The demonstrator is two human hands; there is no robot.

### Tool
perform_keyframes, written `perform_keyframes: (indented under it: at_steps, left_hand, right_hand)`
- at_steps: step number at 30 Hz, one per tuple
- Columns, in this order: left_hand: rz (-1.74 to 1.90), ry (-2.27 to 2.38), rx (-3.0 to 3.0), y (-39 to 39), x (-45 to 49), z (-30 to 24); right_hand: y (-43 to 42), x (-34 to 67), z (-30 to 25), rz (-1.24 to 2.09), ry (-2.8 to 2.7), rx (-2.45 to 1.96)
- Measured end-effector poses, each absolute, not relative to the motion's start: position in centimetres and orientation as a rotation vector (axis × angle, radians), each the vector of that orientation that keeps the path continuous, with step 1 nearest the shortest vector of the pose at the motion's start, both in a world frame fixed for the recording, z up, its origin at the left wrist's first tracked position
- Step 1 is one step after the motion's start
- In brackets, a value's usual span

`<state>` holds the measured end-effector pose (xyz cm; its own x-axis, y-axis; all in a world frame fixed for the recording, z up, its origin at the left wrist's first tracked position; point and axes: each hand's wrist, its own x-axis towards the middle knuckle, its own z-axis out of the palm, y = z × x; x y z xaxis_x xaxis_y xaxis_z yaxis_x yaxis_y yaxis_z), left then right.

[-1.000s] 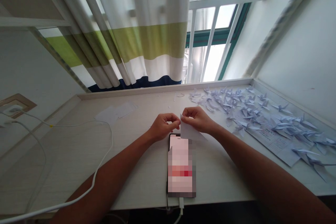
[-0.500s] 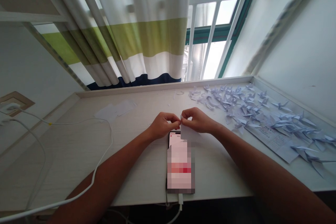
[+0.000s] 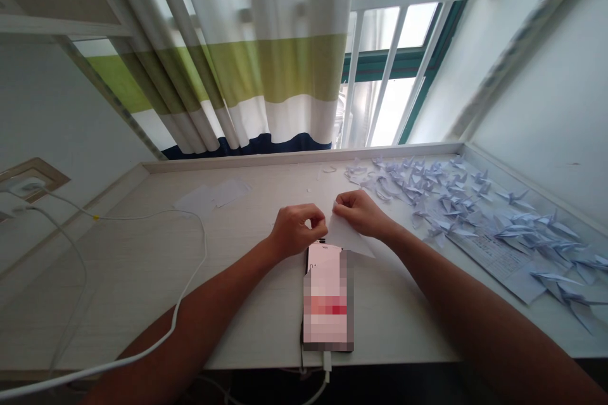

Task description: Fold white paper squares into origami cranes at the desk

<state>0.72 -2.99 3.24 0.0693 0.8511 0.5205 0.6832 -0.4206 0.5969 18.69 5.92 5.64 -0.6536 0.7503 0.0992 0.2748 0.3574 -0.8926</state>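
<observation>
My right hand [image 3: 360,211] pinches the upper corner of a white sheet of paper [image 3: 349,237] between thumb and fingers. The sheet hangs down and to the right, above the top end of a phone [image 3: 327,278]. My left hand [image 3: 299,229] is closed in a pinch at the left edge of this sheet, a little lower than my right hand. Its fingertips hide what part of the paper lies between them. The phone lies on the table with its screen lit and partly blurred out.
Many folded paper cranes [image 3: 446,193] cover the table's right side, some on a printed card [image 3: 498,259]. Thin paper scraps [image 3: 354,172] lie near the back. Flat white sheets [image 3: 211,196] lie at the left. A white cable [image 3: 202,228] passes over my left forearm.
My hands have moved apart: the left has gone slightly down and left, the right slightly up and right. More of the sheet shows between them. The view has shifted a little.
</observation>
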Motion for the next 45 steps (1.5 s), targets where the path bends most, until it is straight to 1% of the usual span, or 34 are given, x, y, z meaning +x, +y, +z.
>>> perform_keyframes:
  at_steps: [5,15,19,25,34,43,45]
  left_hand:
    - [1.278,1.545,2.036,-2.6,0.2,2.8]
    - [1.176,1.373,1.659,-2.5,0.7,3.1]
    - [1.160,1.345,1.613,-2.5,0.8,2.8]
    - [1.148,1.291,1.587,-2.5,0.7,2.9]
    - [1.104,1.432,1.681,-2.6,0.9,3.0]
    - [1.035,1.770,2.077,-2.4,-0.1,3.1]
    - [1.079,1.848,2.026,-2.0,-1.0,3.0]
  right_hand:
    - [7.0,19.6,5.8,1.257,-2.004,-0.940]
    - [5.6,18.8,6.1,1.323,-2.154,-0.849]
    - [5.6,18.8,6.1,1.272,-2.185,-0.852]
    - [5.5,18.8,6.2,1.297,-2.183,-0.855]
    - [5.3,18.7,6.4,1.290,-2.210,-0.836]
    - [5.7,19.2,6.6,1.203,-2.219,-0.848]
    - [6.2,19.8,7.0,1.174,-2.134,-0.873]
